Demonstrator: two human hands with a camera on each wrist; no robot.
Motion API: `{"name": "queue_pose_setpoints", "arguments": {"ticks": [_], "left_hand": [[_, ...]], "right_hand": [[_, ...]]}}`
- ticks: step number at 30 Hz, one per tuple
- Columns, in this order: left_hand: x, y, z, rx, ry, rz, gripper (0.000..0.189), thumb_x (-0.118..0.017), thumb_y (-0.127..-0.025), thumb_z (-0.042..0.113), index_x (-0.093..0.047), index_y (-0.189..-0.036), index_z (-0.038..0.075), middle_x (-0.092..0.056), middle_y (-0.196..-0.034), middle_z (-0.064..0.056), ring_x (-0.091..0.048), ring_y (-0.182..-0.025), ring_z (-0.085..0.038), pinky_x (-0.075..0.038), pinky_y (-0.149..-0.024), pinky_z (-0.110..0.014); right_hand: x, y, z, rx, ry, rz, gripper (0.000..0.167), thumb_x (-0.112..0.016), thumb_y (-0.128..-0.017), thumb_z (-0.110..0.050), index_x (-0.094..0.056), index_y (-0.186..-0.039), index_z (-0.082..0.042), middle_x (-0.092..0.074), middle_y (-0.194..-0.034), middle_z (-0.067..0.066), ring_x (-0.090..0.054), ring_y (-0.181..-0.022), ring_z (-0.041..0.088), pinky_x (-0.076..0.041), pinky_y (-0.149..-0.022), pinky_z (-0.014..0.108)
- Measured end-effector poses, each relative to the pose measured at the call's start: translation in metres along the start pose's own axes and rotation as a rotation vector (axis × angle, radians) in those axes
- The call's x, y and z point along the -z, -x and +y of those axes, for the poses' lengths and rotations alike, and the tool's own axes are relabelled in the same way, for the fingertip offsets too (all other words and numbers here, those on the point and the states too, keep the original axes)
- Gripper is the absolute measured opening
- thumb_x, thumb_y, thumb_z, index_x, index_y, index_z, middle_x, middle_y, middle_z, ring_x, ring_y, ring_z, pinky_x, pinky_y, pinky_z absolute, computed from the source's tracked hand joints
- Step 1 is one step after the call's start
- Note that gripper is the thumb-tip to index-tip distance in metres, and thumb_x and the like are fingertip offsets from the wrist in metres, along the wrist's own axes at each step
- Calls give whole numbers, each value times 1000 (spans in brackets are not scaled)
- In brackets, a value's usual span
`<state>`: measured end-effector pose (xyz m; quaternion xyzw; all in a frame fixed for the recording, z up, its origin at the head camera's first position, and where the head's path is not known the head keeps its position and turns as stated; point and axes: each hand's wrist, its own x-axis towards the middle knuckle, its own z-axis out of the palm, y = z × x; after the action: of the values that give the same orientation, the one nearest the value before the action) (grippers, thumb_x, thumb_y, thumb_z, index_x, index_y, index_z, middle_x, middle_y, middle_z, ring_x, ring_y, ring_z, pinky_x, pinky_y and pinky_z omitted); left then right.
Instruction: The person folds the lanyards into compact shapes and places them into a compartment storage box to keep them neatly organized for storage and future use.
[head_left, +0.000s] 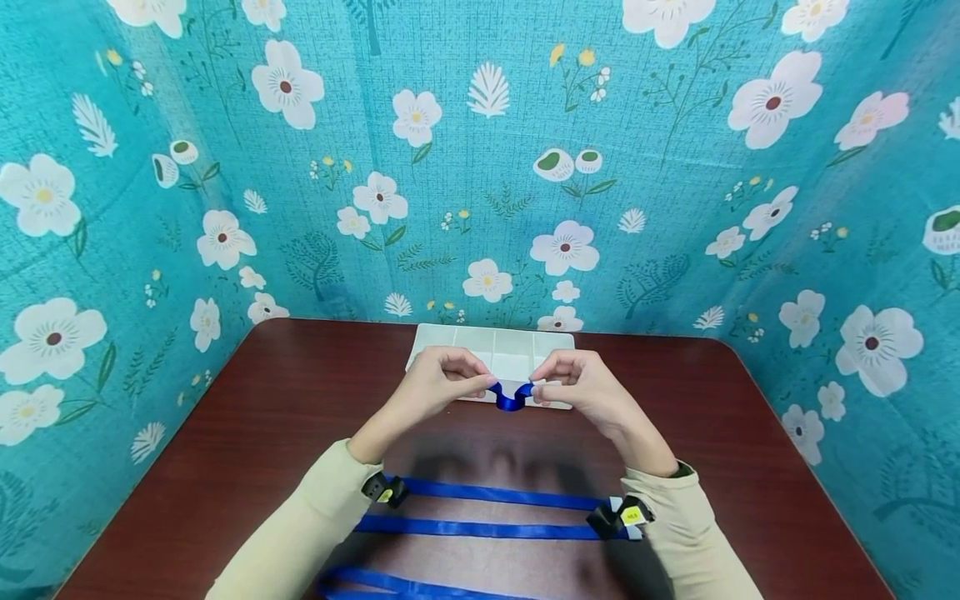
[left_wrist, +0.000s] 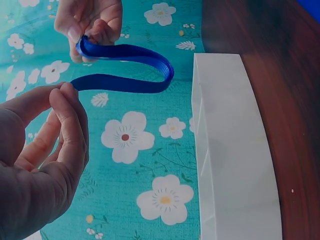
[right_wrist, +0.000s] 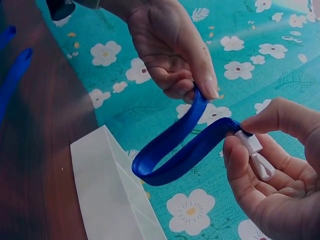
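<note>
1. Ribbon point(head_left: 511, 403) hangs between your hands, raised above the table point(head_left: 285, 392); from the head view it overlaps the near side of the white compartment tray point(head_left: 474, 337).
2. Your left hand point(head_left: 446, 375) pinches one end between thumb and fingers; your right hand point(head_left: 579, 387) pinches the other, where a white plastic clip point(right_wrist: 254, 147) lies against the fingers.
3. Holding both ends near each other probably lets the middle sag freely while the tips stay under control.
4. It looks flat, narrow, slightly glossy and deep blue, bending in a smooth U.
5. Other blue ribbons point(head_left: 487, 529) lie nearer you, perhaps stretched out to prevent tangling.
</note>
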<state>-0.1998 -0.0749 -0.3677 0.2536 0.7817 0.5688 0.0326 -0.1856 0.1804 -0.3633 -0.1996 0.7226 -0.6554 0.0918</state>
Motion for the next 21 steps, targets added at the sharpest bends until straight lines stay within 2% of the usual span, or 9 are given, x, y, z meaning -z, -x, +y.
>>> {"name": "queue_pose_setpoints", "arguments": {"ticks": [4,10,14,16,21], "left_hand": [[-5,-2,4,-9,0,-3,12,-78,-89,15,-76,-90,3,-73,-78,-5,-71,-68,-17,-56,-59,-29],[-11,-5,6,-35,-15,-7,15,-77,-90,17,-76,-92,2,-73,-80,-7,-71,-68,-15,-59,-66,-38],[-14,-7,4,-51,-17,-13,15,-77,-90,17,-77,-94,2,-73,-83,-10,-70,-69,-14,-59,-67,-39],[-16,-7,4,-55,-12,-19,15,-76,-90,16,-77,-95,1,-74,-84,-10,-70,-69,-14,-59,-67,-36],[-18,-9,5,-47,-25,-14,15,-76,-90,17,-77,-93,3,-74,-82,-7,-69,-67,-12,-59,-67,-40]], "right_hand": [[-3,-2,-1,3,5,6,18,-66,-84,9,-62,-98,19,-71,-79,4,-68,-70,15,-58,-69,29],[-7,-6,-1,-2,23,18,17,-69,-83,6,-65,-96,15,-72,-81,6,-68,-69,18,-57,-67,31],[-8,-8,1,-8,27,21,16,-69,-83,5,-65,-96,14,-72,-84,8,-68,-71,21,-57,-68,33],[-8,-8,1,-12,31,27,15,-70,-83,5,-66,-96,13,-73,-85,9,-69,-72,23,-57,-69,34],[-7,-9,3,-20,34,37,13,-70,-84,4,-67,-95,10,-73,-86,14,-69,-74,27,-58,-73,39]]}}
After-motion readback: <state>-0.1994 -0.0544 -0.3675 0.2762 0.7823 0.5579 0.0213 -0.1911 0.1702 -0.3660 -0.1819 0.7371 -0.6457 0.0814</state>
